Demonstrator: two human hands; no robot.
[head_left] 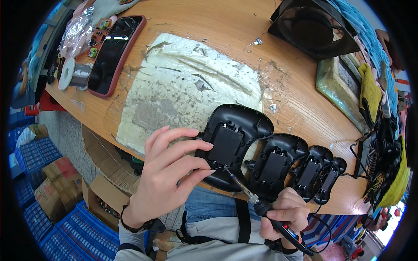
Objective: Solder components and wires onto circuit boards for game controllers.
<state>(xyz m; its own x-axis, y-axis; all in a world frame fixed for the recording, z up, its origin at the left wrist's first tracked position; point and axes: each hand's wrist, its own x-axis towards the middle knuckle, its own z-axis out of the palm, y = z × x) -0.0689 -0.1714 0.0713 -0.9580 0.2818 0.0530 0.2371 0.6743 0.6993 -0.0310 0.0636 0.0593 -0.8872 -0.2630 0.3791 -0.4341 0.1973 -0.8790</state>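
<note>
My right hand (287, 214) is wrapped round a soldering iron (266, 210) with a black handle and a small red light. Its tip touches the lower edge of the battery compartment on a black plastic housing (235, 114), the nearest of a row. My left hand (174, 167) pinches a thin strand of solder wire (217, 168) between thumb and index finger, its end at the iron's tip. The other left fingers spread over the housing's left side. To the right lie several similar black housings (277, 167), smaller toward the right, hollow side up.
A stained pale cloth (152, 87) covers the middle of the wooden table. A phone (115, 56) and a spool of wire (78, 75) lie at the left. A black fan (311, 28), yellow glove (369, 93) and cables sit at the right. Blue crates (82, 235) stand below left.
</note>
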